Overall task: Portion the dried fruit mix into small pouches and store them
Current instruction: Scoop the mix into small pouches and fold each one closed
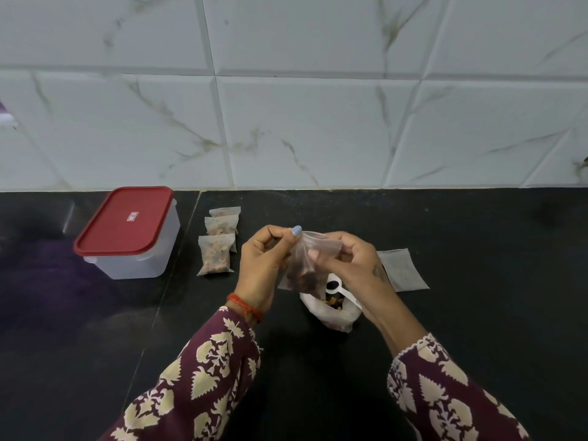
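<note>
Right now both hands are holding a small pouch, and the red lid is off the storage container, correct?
Not quite. In the head view the red lid sits on the storage container. Left hand and right hand do pinch the small pouch.

A black stone countertop (477,313) meets a wall of white marble-look tiles (302,122) with thin grey veins behind it.

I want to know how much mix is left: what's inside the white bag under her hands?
The open white plastic bag shows a few brown and orange dried fruit pieces at its mouth, with a white plastic spoon resting there. Deeper contents are hidden by the bag's opaque sides.
</note>
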